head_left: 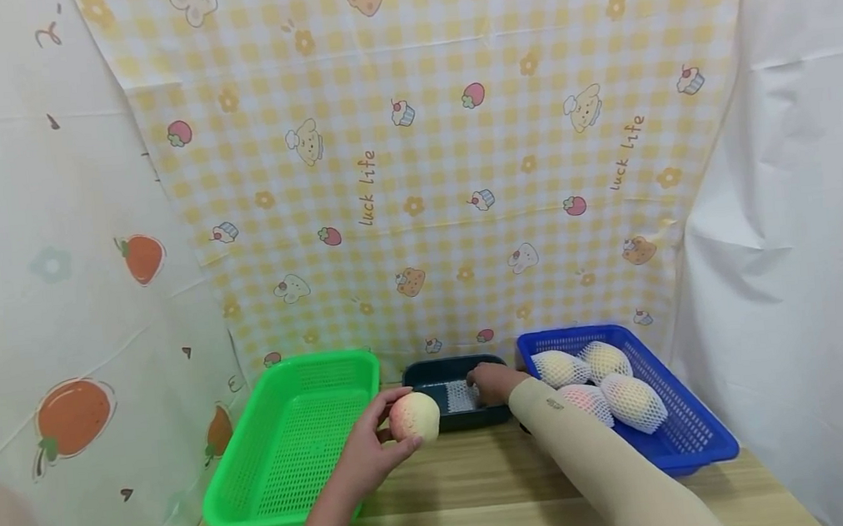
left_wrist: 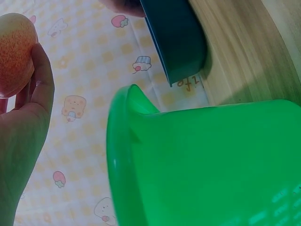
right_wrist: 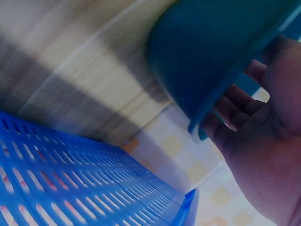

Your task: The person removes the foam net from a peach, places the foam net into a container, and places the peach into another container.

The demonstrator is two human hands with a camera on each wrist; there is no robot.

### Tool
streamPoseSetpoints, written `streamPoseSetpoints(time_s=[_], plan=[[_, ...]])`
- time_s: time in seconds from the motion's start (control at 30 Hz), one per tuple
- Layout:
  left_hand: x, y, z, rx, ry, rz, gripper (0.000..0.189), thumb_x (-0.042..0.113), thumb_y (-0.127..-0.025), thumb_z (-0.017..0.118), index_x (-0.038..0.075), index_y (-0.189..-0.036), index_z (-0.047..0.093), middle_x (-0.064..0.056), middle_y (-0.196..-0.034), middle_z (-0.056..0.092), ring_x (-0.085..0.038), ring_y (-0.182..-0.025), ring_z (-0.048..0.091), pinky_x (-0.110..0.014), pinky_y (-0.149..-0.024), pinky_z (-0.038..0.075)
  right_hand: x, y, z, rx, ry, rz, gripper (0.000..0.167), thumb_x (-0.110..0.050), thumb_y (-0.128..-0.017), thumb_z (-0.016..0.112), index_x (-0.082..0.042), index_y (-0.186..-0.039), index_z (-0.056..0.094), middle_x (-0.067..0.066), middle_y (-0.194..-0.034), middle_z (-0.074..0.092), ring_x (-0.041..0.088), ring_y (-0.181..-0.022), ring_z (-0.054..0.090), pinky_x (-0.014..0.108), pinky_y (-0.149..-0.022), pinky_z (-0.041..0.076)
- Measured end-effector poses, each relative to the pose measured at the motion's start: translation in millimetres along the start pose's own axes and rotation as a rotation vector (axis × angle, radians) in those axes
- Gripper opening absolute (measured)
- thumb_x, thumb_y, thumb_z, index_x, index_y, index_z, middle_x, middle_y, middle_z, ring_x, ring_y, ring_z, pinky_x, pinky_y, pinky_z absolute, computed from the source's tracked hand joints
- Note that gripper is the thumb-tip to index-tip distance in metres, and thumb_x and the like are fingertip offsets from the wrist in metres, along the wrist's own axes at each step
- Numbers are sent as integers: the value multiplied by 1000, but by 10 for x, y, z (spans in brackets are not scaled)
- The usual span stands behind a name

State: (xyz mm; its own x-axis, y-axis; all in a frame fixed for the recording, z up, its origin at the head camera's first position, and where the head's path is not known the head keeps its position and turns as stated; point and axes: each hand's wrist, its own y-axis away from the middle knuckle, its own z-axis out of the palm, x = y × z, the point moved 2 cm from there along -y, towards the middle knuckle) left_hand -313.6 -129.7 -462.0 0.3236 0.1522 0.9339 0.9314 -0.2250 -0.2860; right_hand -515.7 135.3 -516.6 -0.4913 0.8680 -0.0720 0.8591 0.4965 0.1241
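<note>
My left hand [head_left: 368, 447] holds a bare peach [head_left: 416, 419], pale yellow with a red blush, between thumb and fingers, above the table in front of a dark teal basin [head_left: 473, 418]. The left wrist view shows this peach [left_wrist: 16, 54] at its left edge. My right hand [head_left: 494, 380] reaches into the basin from the right, fingers bent down beside a white foam net [head_left: 460, 396] on its bottom. In the right wrist view the basin's wall [right_wrist: 202, 61] hides the fingertips, and I cannot tell whether they pinch the net.
A green basket [head_left: 294, 441] stands on the left of the wooden table [head_left: 472, 492]. On the right, a blue basket [head_left: 686, 415] contains several peaches [head_left: 633, 401] in white foam nets, partly behind my right forearm. A checked cloth [head_left: 428, 170] hangs behind the containers.
</note>
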Motion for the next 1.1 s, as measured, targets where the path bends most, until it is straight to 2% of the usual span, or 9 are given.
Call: streamPoseSetpoints(time_s=[0.33,0.43,0.57,0.7,0.87,0.97,1.1], plan=[[25,-34,57,-17,-24,24,68,17,-94,91,22,-154,59,-12,-151,59,-34,-131,62,-35,-93,62,-111,302,-386,40,-288,72,46,-26,-104,80,-2,-143,70,16,-138,72,35,-129,67,53,-109,55],[33,-48,78,-32,-30,48,66,18,-96,90,19,-154,59,-13,-152,59,-33,-132,61,-36,-96,61,-141,385,-497,81,-376,97,44,-26,-106,78,0,-140,70,17,-133,74,34,-123,70,53,-105,58],[21,-60,104,-51,-37,49,67,18,-96,89,19,-155,58,-14,-152,58,-33,-133,61,-36,-96,61,-175,484,-571,163,-430,93,34,-26,-105,78,-2,-128,73,10,-116,76,25,-105,72,49,-94,61],[-2,-85,147,-61,-39,51,66,18,-96,89,20,-154,59,-13,-152,58,-33,-132,62,-38,-96,62,-243,647,-580,219,-474,76,29,-30,-105,78,-5,-121,76,5,-108,75,20,-97,71,45,-87,63],[1,-99,186,-79,-48,70,64,19,-96,89,22,-153,59,-11,-151,59,-31,-129,63,-36,-95,62,-405,944,-578,258,-566,51,35,-37,-107,75,-7,-125,75,1,-106,72,16,-95,68,40,-82,62],[3,-106,202,-81,-52,63,65,19,-96,90,23,-153,59,-10,-151,59,-31,-128,63,-34,-95,61,-477,1125,-567,282,-617,-1,34,-36,-108,73,-9,-129,74,-2,-107,71,15,-98,67,38,-81,61],[-7,-102,205,-77,-44,54,65,18,-96,90,23,-153,59,-10,-150,59,-31,-128,63,-34,-94,62,-539,1342,-539,315,-674,-111,30,-29,-111,70,-13,-137,72,-3,-116,72,15,-106,68,38,-88,60]])
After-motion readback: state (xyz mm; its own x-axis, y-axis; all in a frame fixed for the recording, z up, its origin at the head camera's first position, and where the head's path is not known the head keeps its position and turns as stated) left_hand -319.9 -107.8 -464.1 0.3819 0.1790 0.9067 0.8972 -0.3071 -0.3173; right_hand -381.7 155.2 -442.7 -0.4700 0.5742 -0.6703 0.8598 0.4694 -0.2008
